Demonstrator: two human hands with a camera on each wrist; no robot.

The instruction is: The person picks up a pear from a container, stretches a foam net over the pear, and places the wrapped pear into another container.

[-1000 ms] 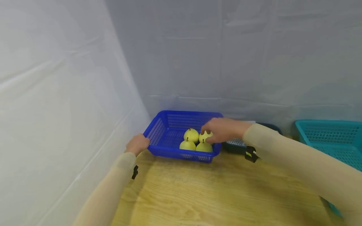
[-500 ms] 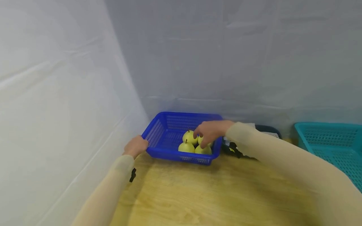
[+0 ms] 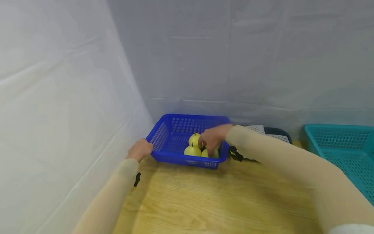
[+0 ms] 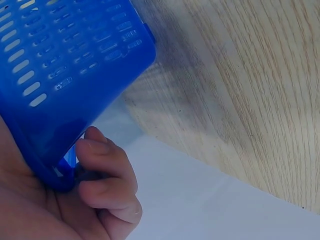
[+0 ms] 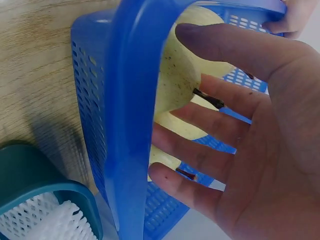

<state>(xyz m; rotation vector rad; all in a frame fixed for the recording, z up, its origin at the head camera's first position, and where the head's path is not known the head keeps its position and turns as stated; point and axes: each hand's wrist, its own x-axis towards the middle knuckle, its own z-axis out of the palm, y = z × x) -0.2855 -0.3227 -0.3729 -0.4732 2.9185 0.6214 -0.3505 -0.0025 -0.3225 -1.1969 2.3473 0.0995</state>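
Observation:
In the head view, a blue plastic basket [image 3: 175, 158] stands on the wooden table, with several yellow-green pears grouped at its right end. My left hand [image 3: 140, 150] grips the basket's left rim, its fingers curled under the edge in the left wrist view. My right hand [image 3: 212, 137] reaches down over the pears. In the right wrist view its thumb and fairly straight, spread fingers stand around a speckled pear [image 5: 175, 82] with a dark stem. A front-left pear [image 3: 192, 150] and a rear pear [image 3: 193, 139] sit beside the hand; another is mostly hidden by it.
A dark green basket [image 5: 35, 172] holding white foam fruit nets [image 5: 62, 222] stands right of the blue one, partly behind my right sleeve. Farther right is a teal basket [image 3: 339, 136]. White sheeting [image 3: 87, 97] walls off the left and back.
My right hand has moved left and down from the basket's right side onto the front-right pear. My left hand has stayed on the rim, and the basket has barely moved.

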